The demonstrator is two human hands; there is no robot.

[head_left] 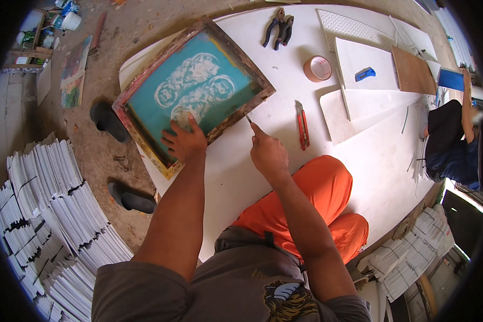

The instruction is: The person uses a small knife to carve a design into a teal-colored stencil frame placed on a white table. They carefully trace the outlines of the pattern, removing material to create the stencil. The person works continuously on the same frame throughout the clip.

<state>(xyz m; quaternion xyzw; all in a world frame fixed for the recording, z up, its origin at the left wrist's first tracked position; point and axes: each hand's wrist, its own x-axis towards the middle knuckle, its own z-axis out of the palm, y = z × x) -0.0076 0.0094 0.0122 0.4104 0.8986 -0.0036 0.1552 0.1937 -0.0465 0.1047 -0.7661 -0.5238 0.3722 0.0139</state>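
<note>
A wooden-framed printing screen (145,72) with teal mesh and pale round designs lies tilted on a white board (236,182). My left hand (184,140) presses flat on the mesh near the frame's lower corner, fingers apart. My right hand (268,153) is closed around a thin pointed tool (248,119) whose tip touches the frame's near edge. My orange-trousered legs rest on the board below the hands.
A red utility knife (302,124), a tape roll (317,68), pliers (278,28) and white panels (366,64) with a blue cutter (365,74) lie beyond. Black sandals (108,121) sit on the dirt floor. Stacked white sheets (48,204) stand left; another person (451,142) sits at right.
</note>
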